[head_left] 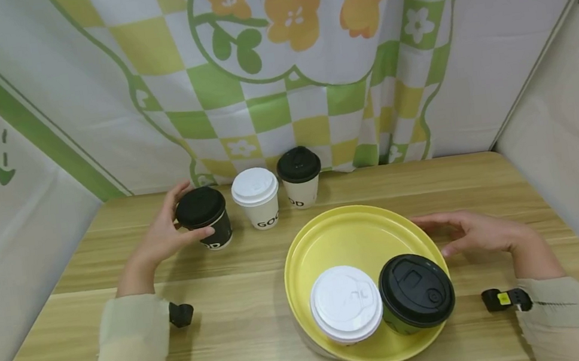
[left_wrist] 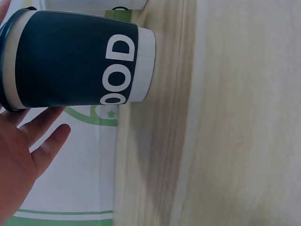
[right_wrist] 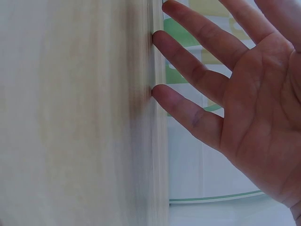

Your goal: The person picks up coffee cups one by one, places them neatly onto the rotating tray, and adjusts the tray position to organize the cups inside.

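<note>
My left hand [head_left: 163,235] is round a black paper cup [left_wrist: 75,59] with a black lid, thumb across its front and fingers along the far side. White letters reading "OOD" show on that cup in the left wrist view. My right hand [head_left: 472,233] is beside the right edge of a round yellow tray [head_left: 349,227], fingers spread and fairly straight, thumb near the rim. On the tray are a white-lidded cup [head_left: 345,303] and a larger-looking black-lidded cup [head_left: 416,291], side by side at its near part. In the right wrist view the palm holds nothing.
Right of the black cup stand a white cup with a white lid [head_left: 256,199] and a white cup with a black lid [head_left: 300,179], near the table's back edge. A patterned curtain [head_left: 270,110] hangs behind the wooden table [head_left: 233,338]. White cloth walls flank both sides.
</note>
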A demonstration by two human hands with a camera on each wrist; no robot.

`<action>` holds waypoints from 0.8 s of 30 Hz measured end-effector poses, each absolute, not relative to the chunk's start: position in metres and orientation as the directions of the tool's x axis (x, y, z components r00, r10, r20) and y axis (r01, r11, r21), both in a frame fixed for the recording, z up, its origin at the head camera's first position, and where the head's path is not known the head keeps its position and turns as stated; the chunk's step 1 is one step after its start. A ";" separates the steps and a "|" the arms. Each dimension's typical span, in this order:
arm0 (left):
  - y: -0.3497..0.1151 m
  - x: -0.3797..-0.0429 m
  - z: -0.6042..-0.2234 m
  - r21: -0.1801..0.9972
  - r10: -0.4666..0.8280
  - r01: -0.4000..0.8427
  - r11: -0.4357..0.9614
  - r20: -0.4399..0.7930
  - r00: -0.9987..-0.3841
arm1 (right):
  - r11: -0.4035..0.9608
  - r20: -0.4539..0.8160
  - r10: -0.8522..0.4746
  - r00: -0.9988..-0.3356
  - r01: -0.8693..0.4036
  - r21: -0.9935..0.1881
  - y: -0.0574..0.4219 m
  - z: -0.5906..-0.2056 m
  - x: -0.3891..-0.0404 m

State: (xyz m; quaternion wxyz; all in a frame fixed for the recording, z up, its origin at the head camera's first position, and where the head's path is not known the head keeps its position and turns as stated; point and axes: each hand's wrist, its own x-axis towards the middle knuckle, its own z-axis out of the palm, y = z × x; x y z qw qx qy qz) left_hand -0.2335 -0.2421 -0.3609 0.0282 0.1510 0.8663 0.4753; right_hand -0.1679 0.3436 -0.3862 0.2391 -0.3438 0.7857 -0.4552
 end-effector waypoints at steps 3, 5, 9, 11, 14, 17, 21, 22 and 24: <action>-0.243 -0.236 -0.364 0.835 0.289 0.233 0.498 0.094 -0.953 | 0.348 -0.065 -0.758 -0.649 -0.317 -0.882 0.344 -0.387 -0.169; -0.243 -0.236 -0.365 0.837 0.289 0.226 0.498 0.086 -0.953 | 0.351 -0.068 -0.755 -0.652 -0.315 -0.882 0.345 -0.388 -0.169; -0.244 -0.236 -0.366 0.838 0.282 0.202 0.506 0.060 -0.957 | 0.369 -0.086 -0.745 -0.661 -0.302 -0.879 0.346 -0.390 -0.170; -0.245 -0.236 -0.366 0.838 0.274 0.186 0.513 0.046 -0.961 | 0.383 -0.099 -0.738 -0.668 -0.293 -0.876 0.346 -0.389 -0.170; -0.245 -0.237 -0.368 0.839 0.263 0.171 0.517 0.035 -0.964 | 0.406 -0.118 -0.723 -0.680 -0.280 -0.870 0.346 -0.389 -0.170; -0.244 -0.237 -0.370 0.837 0.258 0.168 0.520 0.033 -0.966 | 0.411 -0.122 -0.720 -0.683 -0.278 -0.868 0.346 -0.389 -0.169; -0.243 -0.237 -0.371 0.838 0.262 0.180 0.515 0.046 -0.964 | 0.400 -0.113 -0.727 -0.678 -0.282 -0.872 0.346 -0.389 -0.170; -0.243 -0.237 -0.371 0.840 0.264 0.183 0.511 0.049 -0.963 | 0.398 -0.111 -0.728 -0.677 -0.284 -0.872 0.346 -0.389 -0.170; -0.242 -0.237 -0.372 0.841 0.270 0.194 0.504 0.060 -0.961 | 0.398 -0.109 -0.728 -0.677 -0.288 -0.871 0.346 -0.390 -0.169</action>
